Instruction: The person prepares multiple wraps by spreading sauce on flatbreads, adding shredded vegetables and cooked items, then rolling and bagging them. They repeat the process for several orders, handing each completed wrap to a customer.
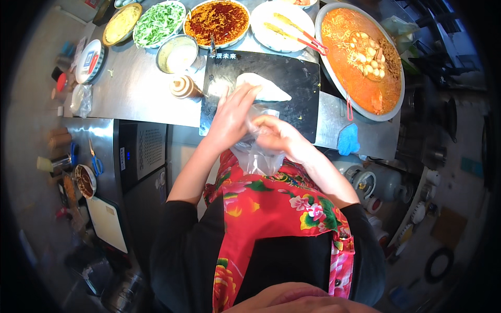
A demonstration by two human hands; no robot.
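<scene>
A clear plastic bag (259,163) hangs between my two hands, in front of the red floral apron, at the near edge of a black board (308,83). My left hand (235,116) is closed at the bag's upper part, its fingers bent and its fingertips by a folded white wrap (271,89). What its thumb does is hidden. On the bag's other side, my right hand (275,131) pinches the plastic, slightly smeared by motion. The wrap lies on the board, pointed at its right end; my left fingers cover part of its left end.
Along the back stand a bowl of green shreds (159,23), a bowl of red chili sauce (216,22) and a white plate with tongs (284,26). A large basin of orange broth (334,57) is at right, near a blue cloth (348,139). A squeeze bottle (183,86) stands left of the board.
</scene>
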